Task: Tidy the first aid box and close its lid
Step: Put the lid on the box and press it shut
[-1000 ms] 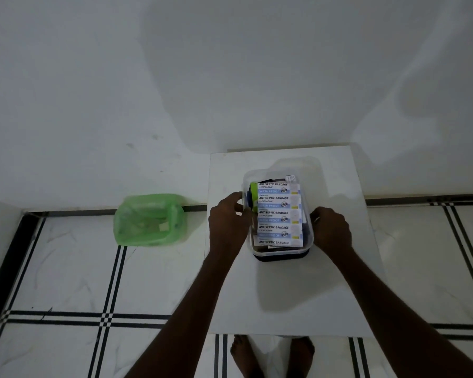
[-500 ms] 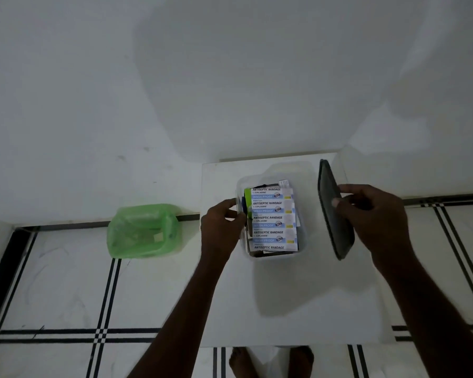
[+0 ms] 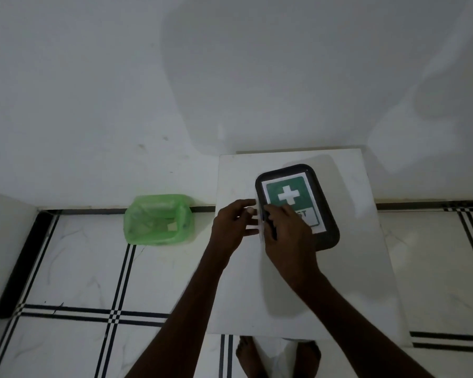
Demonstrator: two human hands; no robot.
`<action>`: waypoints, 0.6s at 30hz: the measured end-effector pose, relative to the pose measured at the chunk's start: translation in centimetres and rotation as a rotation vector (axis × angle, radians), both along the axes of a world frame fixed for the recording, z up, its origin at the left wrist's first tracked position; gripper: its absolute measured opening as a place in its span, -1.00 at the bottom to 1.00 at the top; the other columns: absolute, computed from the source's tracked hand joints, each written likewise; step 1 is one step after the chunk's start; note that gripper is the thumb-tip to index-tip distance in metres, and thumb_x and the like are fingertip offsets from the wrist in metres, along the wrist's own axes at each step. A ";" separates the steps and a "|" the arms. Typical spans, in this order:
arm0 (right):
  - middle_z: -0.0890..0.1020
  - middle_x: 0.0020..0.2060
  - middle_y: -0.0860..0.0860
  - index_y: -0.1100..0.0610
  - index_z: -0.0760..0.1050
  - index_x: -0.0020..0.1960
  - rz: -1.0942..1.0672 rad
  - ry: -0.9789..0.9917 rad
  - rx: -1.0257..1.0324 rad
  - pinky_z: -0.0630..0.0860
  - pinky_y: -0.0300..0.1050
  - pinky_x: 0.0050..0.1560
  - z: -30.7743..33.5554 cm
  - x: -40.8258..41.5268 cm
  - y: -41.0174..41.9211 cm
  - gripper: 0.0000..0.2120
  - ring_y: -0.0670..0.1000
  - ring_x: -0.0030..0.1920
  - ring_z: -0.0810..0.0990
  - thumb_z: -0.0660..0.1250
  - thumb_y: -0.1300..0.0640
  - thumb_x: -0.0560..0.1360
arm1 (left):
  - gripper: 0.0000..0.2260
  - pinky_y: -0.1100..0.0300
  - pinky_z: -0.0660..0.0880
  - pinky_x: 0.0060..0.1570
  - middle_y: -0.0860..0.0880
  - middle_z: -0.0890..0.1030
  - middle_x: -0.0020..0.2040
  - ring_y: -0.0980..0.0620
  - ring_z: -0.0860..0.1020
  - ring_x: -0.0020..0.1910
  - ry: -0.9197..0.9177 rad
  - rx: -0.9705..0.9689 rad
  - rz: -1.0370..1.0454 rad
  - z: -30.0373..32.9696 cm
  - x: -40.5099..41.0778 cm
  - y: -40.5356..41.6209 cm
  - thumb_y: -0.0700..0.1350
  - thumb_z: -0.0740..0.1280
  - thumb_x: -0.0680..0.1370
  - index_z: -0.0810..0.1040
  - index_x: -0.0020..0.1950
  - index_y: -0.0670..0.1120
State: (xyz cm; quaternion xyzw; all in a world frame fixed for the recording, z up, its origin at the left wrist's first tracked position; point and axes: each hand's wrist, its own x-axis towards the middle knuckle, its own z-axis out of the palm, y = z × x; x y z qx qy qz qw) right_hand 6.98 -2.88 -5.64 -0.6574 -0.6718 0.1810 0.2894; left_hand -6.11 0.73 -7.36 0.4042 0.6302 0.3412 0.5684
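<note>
The first aid box stands on a small white table [image 3: 298, 296]. Its dark lid [image 3: 322, 192], with a green label bearing a white cross, lies flat over the box and hides the contents. My right hand [image 3: 287, 233] rests on the lid's near left part, fingers gripping its left edge. My left hand [image 3: 234, 222] is at the box's left side, fingers curled against the clear wall just under the lid's rim.
A green plastic bag [image 3: 159, 219] lining a small bin sits on the tiled floor left of the table, against the white wall. My bare feet [image 3: 277, 356] show below the table's near edge.
The right hand picked up the lid from under the box, swung it over from the right and laid it on top. The bandage packets are now covered. The left hand stayed at the box's left side.
</note>
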 end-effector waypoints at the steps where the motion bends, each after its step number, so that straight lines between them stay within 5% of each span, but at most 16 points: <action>1: 0.66 -0.02 0.12 0.21 0.57 0.15 -0.031 0.032 0.020 0.56 -0.13 -0.06 0.6 0.4 0.2 -0.78 0.09 -0.07 0.66 0.36 0.20 0.52 | -0.77 -0.06 0.67 -0.01 -0.21 0.70 0.04 -0.15 0.72 -0.02 -0.001 0.005 0.003 0.0 -0.2 0.0 -0.20 0.22 0.66 0.61 0.24 -0.14; 5: 0.64 0.07 0.16 0.19 0.53 0.19 -0.298 -0.039 0.092 0.58 0.07 0.03 2.0 4.8 1.5 -0.72 0.18 0.04 0.61 0.35 0.22 0.48 | -0.77 -0.03 0.68 -0.05 -0.22 0.70 0.03 -0.13 0.71 -0.07 0.030 0.027 0.021 0.6 0.1 0.3 -0.20 0.28 0.63 0.58 0.26 -0.16; 8: 0.63 0.15 0.21 0.22 0.48 0.27 -0.389 -0.067 -0.147 0.57 0.14 0.14 1.0 7.5 2.8 -0.67 0.24 0.11 0.62 0.32 0.14 0.54 | -0.71 0.02 0.70 -0.14 -0.15 0.70 0.00 -0.11 0.71 -0.08 0.111 0.070 0.015 1.2 0.7 0.5 -0.13 0.42 0.56 0.58 0.27 -0.14; 14: 0.70 -0.09 0.17 0.23 0.59 -0.01 -0.285 -0.164 -0.246 0.60 -0.05 -0.17 0.2 6.9 2.7 -0.78 0.18 -0.15 0.68 0.24 0.11 0.59 | -0.67 -0.10 0.69 -0.22 -0.11 0.71 -0.06 -0.11 0.71 -0.22 0.255 0.130 0.040 0.9 1.8 0.7 -0.19 0.44 0.50 0.59 0.27 -0.09; 18: 0.71 -0.02 0.19 0.22 0.63 0.09 -0.329 -0.089 -0.250 0.54 -0.07 -0.11 0.3 7.3 3.0 -0.76 0.21 -0.06 0.68 0.30 0.08 0.57 | -0.63 -0.09 0.69 -0.23 -0.12 0.72 -0.11 -0.11 0.71 -0.24 0.356 0.200 0.021 0.6 2.3 1.0 -0.15 0.41 0.52 0.58 0.33 -0.01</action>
